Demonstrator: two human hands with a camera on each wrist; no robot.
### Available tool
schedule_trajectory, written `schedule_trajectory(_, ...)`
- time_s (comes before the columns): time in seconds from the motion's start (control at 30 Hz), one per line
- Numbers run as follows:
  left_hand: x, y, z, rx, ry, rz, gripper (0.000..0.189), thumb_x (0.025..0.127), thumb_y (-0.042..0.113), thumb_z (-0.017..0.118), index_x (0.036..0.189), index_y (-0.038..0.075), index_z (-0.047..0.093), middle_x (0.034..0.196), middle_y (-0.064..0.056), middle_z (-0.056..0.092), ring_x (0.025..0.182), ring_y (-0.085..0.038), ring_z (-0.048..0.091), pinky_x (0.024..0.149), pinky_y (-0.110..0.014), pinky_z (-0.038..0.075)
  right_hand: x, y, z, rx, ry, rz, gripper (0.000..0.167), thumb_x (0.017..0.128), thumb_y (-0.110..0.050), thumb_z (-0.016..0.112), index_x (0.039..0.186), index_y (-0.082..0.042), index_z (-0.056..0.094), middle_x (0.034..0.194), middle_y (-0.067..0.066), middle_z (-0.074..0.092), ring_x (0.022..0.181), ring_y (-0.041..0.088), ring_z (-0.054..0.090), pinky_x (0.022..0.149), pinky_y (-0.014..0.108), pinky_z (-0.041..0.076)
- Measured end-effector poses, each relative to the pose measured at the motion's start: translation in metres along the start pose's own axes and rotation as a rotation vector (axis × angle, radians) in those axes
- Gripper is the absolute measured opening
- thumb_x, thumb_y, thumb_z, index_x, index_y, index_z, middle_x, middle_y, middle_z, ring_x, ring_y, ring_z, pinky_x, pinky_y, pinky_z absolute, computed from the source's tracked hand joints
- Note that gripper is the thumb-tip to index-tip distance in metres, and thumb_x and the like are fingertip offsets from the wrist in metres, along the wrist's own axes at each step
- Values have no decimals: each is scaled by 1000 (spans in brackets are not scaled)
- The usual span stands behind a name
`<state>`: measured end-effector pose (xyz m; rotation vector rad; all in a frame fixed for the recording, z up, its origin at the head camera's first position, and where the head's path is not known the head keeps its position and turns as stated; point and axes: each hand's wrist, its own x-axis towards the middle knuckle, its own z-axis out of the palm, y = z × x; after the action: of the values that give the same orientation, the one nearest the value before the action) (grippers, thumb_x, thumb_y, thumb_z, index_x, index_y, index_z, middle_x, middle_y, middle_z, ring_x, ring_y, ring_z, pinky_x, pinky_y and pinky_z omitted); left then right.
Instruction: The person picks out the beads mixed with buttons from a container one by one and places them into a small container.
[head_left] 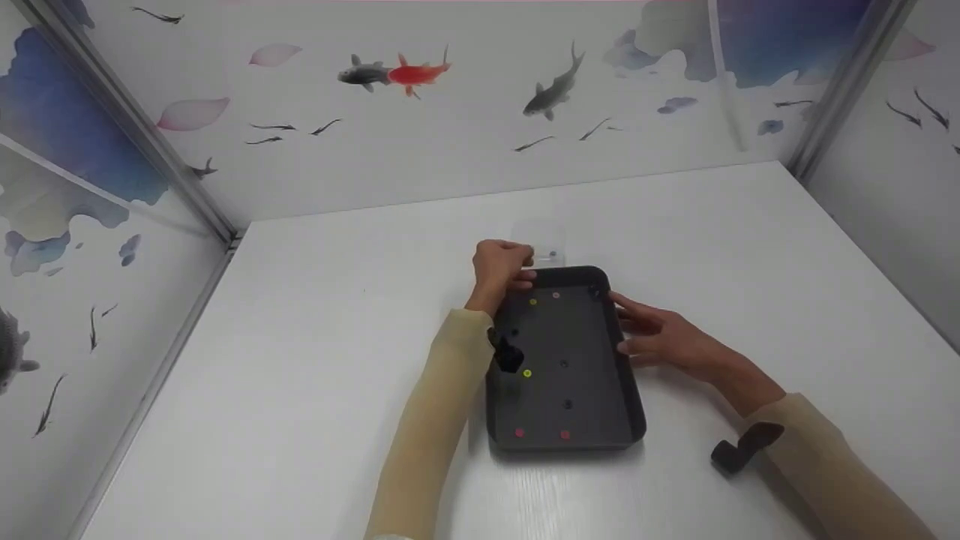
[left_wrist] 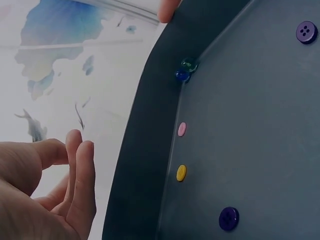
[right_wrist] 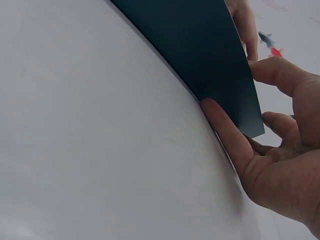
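A dark grey rectangular tray (head_left: 585, 337) lies on the white table, with several small buttons spread over its floor. My left hand (head_left: 501, 268) is at the tray's far left corner, beside a clear box (head_left: 551, 259) behind the tray. In the left wrist view its thumb and fingertips come together beyond the tray wall; whether something is between them is hidden. Against the tray's outer right wall rest the fingers of my right hand (head_left: 667, 341), one along its base and another at the rim. A yellow button (left_wrist: 181, 173) and a pink button (left_wrist: 182, 129) lie near the far wall.
Purple buttons (left_wrist: 229, 219) lie farther in, and a green and a blue piece (left_wrist: 183, 75) sit together in a corner. Two red buttons (head_left: 565, 434) are near the tray's front. A small dark piece shows in the clear box. Fish-patterned panels (head_left: 480, 127) border the table.
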<state>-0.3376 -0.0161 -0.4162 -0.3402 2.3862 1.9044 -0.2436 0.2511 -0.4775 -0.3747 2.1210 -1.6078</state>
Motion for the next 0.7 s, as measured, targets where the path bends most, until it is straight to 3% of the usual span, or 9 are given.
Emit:
schedule_trajectory(0.2,0,-2,0,-23,-7,15,21,91,11,68,107,0,73,89,-12,75,56,-11,68,53,-25,61,-1,0,-1,-13,7,-3,88,91,-22,74,161,-26,21,163,20,29,150,41,31,103,41,55)
schedule_trajectory(0.5,-6,-2,3,-99,-39,50,22,92,14,68,109,1,72,91,-11,75,61,-12,70,57,-25,62,-1,0,0,-27,10,7,86,91,-23,73,160,-29,21,165,18,27,151,40,29,107,46,53)
schedule_trajectory(0.7,-9,-1,8,-89,-44,31,23,92,19,70,108,3,73,94,-11,76,67,-15,72,59,-27,63,0,-1,0,-33,12,19,86,91,-24,73,160,-31,22,165,18,27,151,39,29,108,48,52)
